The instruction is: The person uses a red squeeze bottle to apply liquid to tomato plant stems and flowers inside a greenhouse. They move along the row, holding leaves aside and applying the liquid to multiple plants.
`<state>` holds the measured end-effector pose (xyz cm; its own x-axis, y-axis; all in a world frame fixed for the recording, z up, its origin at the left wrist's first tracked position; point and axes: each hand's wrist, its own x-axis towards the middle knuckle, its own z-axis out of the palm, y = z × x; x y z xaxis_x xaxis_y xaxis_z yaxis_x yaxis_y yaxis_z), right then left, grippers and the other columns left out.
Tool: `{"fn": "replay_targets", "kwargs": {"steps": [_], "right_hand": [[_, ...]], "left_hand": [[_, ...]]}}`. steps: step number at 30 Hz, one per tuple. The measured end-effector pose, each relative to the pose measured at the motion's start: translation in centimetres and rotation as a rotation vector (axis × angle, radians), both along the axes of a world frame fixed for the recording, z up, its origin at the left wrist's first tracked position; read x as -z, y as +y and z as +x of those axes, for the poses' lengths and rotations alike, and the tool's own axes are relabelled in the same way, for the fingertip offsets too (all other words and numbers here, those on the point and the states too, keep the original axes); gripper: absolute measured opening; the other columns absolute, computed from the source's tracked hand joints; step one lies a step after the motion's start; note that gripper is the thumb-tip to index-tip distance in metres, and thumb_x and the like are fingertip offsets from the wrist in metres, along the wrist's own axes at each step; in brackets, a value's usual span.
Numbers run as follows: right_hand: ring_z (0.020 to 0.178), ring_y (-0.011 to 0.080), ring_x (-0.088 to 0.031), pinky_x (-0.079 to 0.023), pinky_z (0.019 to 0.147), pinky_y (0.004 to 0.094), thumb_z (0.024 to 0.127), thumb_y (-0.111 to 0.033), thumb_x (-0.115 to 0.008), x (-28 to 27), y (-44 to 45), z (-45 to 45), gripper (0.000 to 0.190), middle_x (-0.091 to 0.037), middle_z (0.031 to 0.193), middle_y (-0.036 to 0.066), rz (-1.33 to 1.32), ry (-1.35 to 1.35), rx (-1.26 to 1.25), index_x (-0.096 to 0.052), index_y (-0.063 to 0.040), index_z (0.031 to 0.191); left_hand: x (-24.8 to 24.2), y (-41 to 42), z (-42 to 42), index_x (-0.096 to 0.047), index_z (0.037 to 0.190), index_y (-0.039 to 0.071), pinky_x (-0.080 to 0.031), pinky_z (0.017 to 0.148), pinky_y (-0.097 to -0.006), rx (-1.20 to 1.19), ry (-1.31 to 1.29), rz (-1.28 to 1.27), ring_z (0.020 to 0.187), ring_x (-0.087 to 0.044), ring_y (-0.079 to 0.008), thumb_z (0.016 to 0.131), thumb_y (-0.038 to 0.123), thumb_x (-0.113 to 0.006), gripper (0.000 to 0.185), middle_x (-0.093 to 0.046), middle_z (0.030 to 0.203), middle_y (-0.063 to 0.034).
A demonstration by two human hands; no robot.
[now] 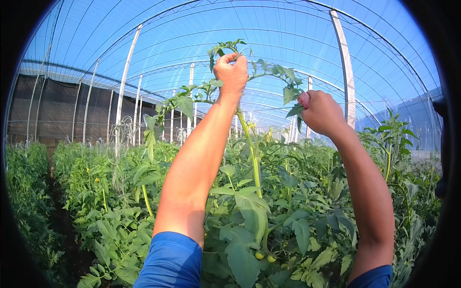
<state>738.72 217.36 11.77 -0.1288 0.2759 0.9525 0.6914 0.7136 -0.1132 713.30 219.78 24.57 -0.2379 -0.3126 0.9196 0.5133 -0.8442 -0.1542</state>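
Observation:
My left hand (232,73) is raised high, its thumb and forefinger pinching the upper shoot of a tomato plant (255,158). The leafy tip (230,45) shows just above those fingers. From that plant a thick green stem runs down behind my left forearm, with a leafy side branch (272,74) arching right. My right hand (320,111), a little lower, is closed around a small pinkish object (304,100). Most of this object is hidden by the hand, so its kind is unclear. Leaves hang beside its visible end. Two small green tomatoes (265,257) hang low on the plant.
Dense tomato foliage (122,230) surrounds me, with a narrow dark path (61,216) on the left. Pale posts (344,68) support an arched plastic-film roof (281,18). Tangled twine (124,131) hangs at a left post. Dark sheeting (61,108) lines the left side.

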Motion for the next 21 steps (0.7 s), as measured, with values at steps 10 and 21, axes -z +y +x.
{"fn": "replay_targets", "kwargs": {"steps": [10,21], "right_hand": [[0.091,0.042,-0.064,-0.049,0.078,0.0511,0.092,-0.019,-0.051,0.1,-0.8,0.2,0.021,-0.068,0.093,0.021,-0.01,-0.012,-0.029,-0.066,-0.004,0.094],[0.092,0.0414,-0.064,-0.05,0.079,0.0502,0.09,-0.017,-0.051,0.4,-0.8,0.4,0.02,-0.068,0.093,0.021,0.007,-0.02,-0.033,-0.066,-0.004,0.093]], "left_hand": [[-0.3,-1.7,-0.2,-0.055,0.119,-0.01,-0.054,0.05,-0.0265,-0.164,0.13,-0.06,0.067,-0.065,-0.0143,0.087,0.027,-0.061,0.049,-0.063,0.082,-0.0103],[2.4,-3.9,1.6,-0.059,0.105,-0.009,-0.054,0.05,-0.0312,0.223,0.165,-0.191,0.069,-0.067,-0.0179,0.088,0.024,-0.054,0.037,-0.062,0.086,-0.0129]]}}
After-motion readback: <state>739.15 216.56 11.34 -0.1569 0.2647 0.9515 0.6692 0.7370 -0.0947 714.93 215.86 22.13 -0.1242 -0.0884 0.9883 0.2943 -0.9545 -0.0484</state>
